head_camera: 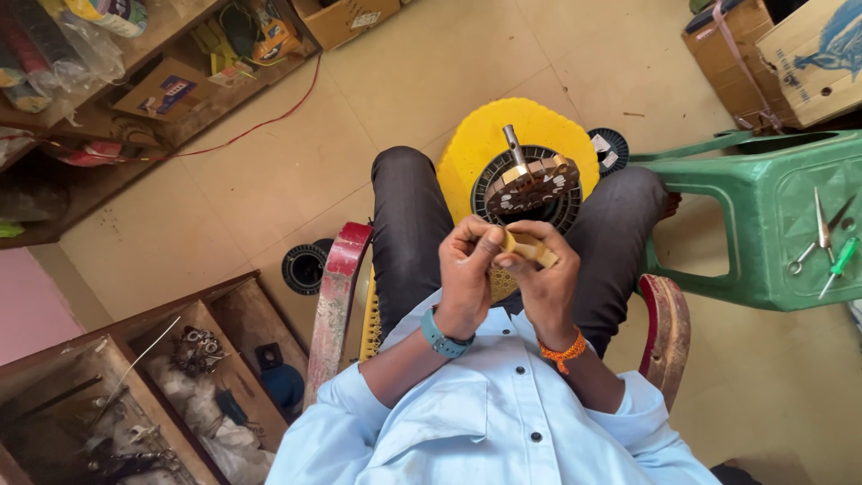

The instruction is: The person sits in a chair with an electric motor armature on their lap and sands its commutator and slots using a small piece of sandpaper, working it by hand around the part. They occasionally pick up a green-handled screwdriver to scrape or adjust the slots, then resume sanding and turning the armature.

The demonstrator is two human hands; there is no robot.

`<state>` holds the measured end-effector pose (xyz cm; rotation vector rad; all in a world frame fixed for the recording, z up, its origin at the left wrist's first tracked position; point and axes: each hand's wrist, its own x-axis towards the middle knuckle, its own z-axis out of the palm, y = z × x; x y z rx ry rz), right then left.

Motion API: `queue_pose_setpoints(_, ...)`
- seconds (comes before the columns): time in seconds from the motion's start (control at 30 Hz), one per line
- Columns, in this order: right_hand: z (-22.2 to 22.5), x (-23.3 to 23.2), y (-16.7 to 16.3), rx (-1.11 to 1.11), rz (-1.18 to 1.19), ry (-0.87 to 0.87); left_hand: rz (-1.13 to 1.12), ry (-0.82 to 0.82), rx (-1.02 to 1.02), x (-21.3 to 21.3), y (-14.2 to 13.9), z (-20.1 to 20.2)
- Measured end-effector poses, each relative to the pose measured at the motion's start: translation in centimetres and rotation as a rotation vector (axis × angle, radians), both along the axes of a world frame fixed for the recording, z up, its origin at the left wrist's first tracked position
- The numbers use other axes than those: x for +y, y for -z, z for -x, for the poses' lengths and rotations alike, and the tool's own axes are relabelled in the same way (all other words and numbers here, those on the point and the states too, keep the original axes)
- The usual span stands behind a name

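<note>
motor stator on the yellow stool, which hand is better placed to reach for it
Right, probably. The right hand sits just below the motor stator; the left hand is further aside, and both pinch the yellowish strip.

We wear a pale blue buttoned cotton shirt (489, 422), dark grey trousers (409, 233), a teal wristband (440, 337) and an orange thread bracelet (564, 352).

Counts: 2 hands, left hand (467, 269) & right hand (545, 278), w/ 1 small tan strip (528, 248) between them. 1 yellow stool (503, 135), 1 motor stator (532, 182) w/ shaft on it. 1 green plastic chair (763, 224) carrying 1 scissors (817, 233) + 1 green-handled screwdriver (842, 262). 2 cardboard boxes (781, 54) top right. 2 wooden drawers (180, 386).
</note>
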<state>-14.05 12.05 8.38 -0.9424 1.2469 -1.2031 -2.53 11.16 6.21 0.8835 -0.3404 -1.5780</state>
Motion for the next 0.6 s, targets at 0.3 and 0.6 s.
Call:
queue_pose_setpoints(0.3,0.8,0.7,1.8,-0.572,-0.108,0.032,-0.025,0.034,0.113,-0.1,0.1,0.6)
queue_pose_setpoints(0.6,4.0,-3.4,-1.3,0.344,0.118,0.224,0.3,0.057,-0.582,-2.4,-1.3,-0.4)
